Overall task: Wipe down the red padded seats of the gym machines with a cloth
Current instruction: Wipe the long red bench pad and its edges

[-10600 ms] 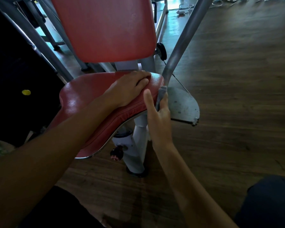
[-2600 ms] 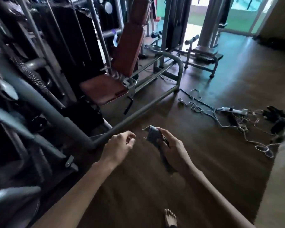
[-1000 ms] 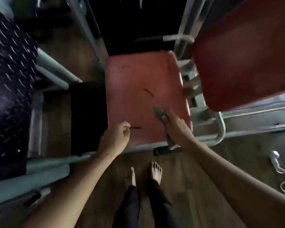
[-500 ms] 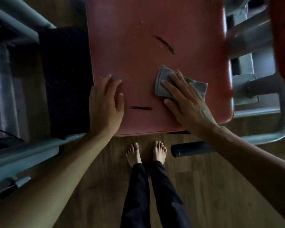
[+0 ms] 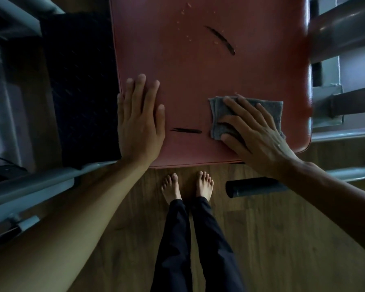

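A red padded seat (image 5: 198,70) fills the upper middle of the head view. It has two dark slits and some pale specks near its far end. A folded grey cloth (image 5: 270,111) lies flat near the seat's front right corner. My right hand (image 5: 255,133) presses on the cloth with straight, spread fingers. My left hand (image 5: 139,121) rests flat on the seat's front left edge, fingers straight, holding nothing.
Grey metal frame tubes (image 5: 341,36) run to the right of the seat and a grey bar (image 5: 30,186) crosses at the left. A black handle grip (image 5: 253,187) sticks out below the seat's front right. My bare feet (image 5: 188,186) stand on the wooden floor (image 5: 282,239).
My right hand has slid the cloth a little toward the seat's front edge. My left hand stays flat on the left edge.
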A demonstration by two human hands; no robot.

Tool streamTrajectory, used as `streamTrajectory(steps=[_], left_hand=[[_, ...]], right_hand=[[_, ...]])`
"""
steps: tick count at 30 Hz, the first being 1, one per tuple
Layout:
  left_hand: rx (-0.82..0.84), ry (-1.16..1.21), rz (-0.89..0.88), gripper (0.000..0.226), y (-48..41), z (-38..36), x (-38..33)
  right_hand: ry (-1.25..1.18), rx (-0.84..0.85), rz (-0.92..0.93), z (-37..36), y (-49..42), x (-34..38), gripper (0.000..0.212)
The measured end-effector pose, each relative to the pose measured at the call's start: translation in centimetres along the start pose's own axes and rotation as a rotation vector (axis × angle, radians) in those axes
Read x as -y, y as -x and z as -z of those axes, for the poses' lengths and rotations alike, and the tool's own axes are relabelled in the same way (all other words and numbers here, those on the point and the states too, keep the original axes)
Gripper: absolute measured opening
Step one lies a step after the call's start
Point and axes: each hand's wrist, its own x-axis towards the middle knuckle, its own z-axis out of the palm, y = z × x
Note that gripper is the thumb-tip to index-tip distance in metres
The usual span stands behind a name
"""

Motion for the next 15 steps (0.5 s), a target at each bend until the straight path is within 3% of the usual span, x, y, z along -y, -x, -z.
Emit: streamTrajectory(steps=[10, 15], left_hand=[[-0.008, 0.011, 0.010, 0.050, -0.1, 0.1, -0.1], [-0.003, 0.005, 0.013, 0.050, -0.1, 0.0, 0.0]], right_hand=[[0.068, 0.137, -0.041, -0.9, 0.9, 3.3, 0.054], [-0.052, 0.154, -0.147, -0.9, 0.4, 5.3, 0.053]])
